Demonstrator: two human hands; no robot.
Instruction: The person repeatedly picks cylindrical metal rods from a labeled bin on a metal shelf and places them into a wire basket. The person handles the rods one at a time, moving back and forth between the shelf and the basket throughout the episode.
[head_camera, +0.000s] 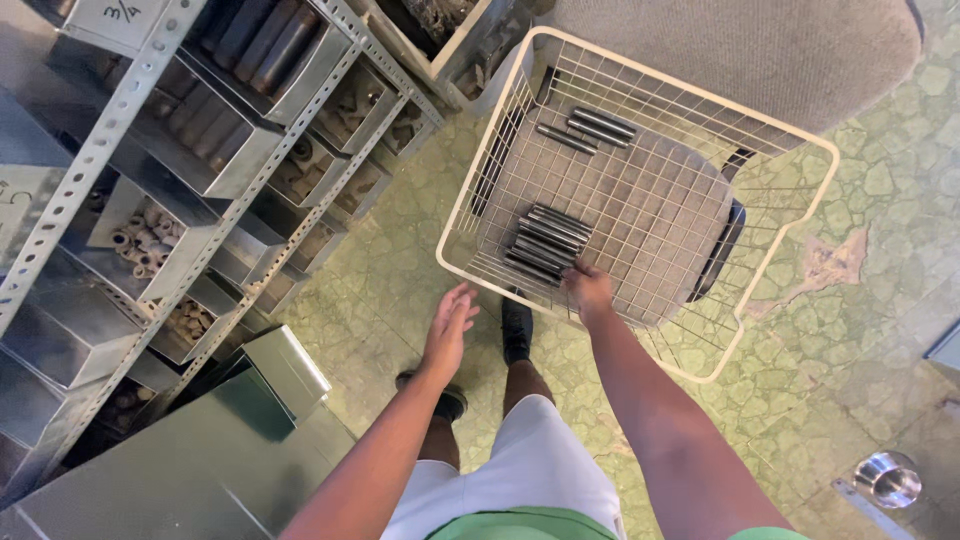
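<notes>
Dark steel rods (545, 243) lie in a bundle directly ahead of the right hand (588, 291), whose fingers (580, 276) are curled down over the near rim of the cream wire basket (480, 165). The fingertips sit at the near ends of the bundle — touching or just short of it; contact cannot be confirmed, and no rod is visibly lifted or enclosed. The right hand is clearly the nearer of the two.

The left hand (449, 322) hangs outside the basket, just off its near corner, flat and loosely spread with fingers extended, holding nothing.

Orientation of the bundle: the rods lie flat and parallel, side by side. Their long axes run diagonally across the basket floor, from lower left to upper right in the view, roughly crosswise to the line of the right forearm. No end is distinguishable from the other, so no pointing direction can be assigned.

A second, smaller group of rods (590, 128) rests at the far side of the basket, on a similar diagonal — well apart from the hand.

The basket sits on a grey upholstered seat (740, 50). Left of the person, a metal shelving rack (110, 130) carries bins of small pipe fittings (145, 242).
</notes>
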